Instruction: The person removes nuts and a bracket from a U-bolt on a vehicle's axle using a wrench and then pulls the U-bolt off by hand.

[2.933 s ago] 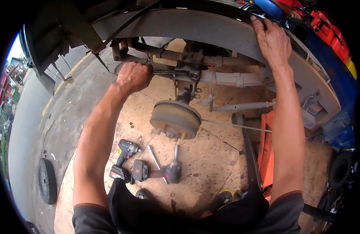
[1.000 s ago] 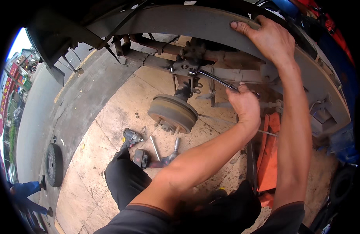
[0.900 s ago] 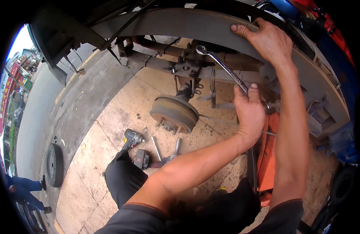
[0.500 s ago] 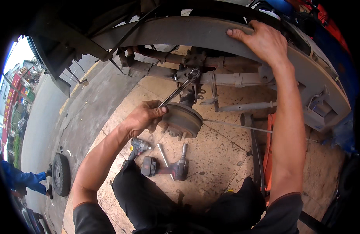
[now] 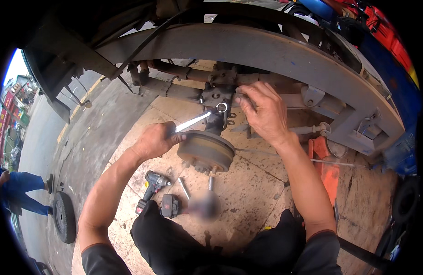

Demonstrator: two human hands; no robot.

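Wrench: silver, held aslant near the middle of the scene, ring end far and to the right, shank running back near and to the left. Left hand is clamped around the near end of the wrench, thumb laid toward the top of the brake drum; contact between thumb and drum cannot be told. Ring end sits just at the near edge of the dark clamp plate; whether it touches a bolt there cannot be told.

Right hand is apart from the left, raised to the right of the plate, fingers curled and thumb pointing left. Cannot tell whether anything is pinched in its fingertips. Wrench is not in its grip.

Surroundings: leaf spring runs left and right beneath the plate. Long grey frame rail crosses on the far side. Drum is tilted, its studs facing near.

On the floor, near side: cordless impact driver at left; a metal rod to its right; a second power tool, blurred, with a socket pointing far. Orange metal stand at right, partly behind the right forearm. Far left: a tyre standing on edge, and a person in blue trousers near it.
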